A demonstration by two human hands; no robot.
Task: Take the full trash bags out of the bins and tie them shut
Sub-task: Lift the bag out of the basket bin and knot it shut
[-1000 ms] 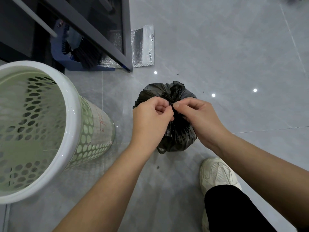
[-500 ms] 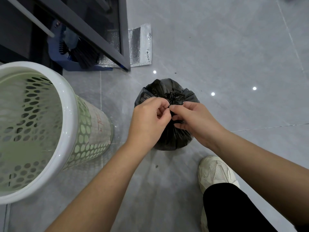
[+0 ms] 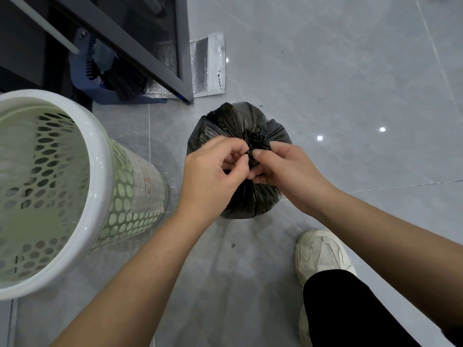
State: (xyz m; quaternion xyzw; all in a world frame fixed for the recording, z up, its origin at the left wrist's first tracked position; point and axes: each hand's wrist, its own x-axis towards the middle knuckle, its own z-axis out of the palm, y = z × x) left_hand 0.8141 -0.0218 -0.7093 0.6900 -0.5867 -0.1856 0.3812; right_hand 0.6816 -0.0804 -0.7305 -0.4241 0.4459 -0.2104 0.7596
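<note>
Both my hands work at the top of the black trash bag [image 3: 235, 121], which stands on the grey floor [image 3: 350, 71] just beside the green perforated bin [image 3: 100, 171], outside of it. My left hand [image 3: 213, 176] pinches the gathered neck of the bag with thumb and curled fingers. My right hand [image 3: 288, 171] pinches the same twisted plastic from the other side, so the fingertips nearly touch. My white shoe [image 3: 323, 254] stands near the bag, on my side of it.
</note>
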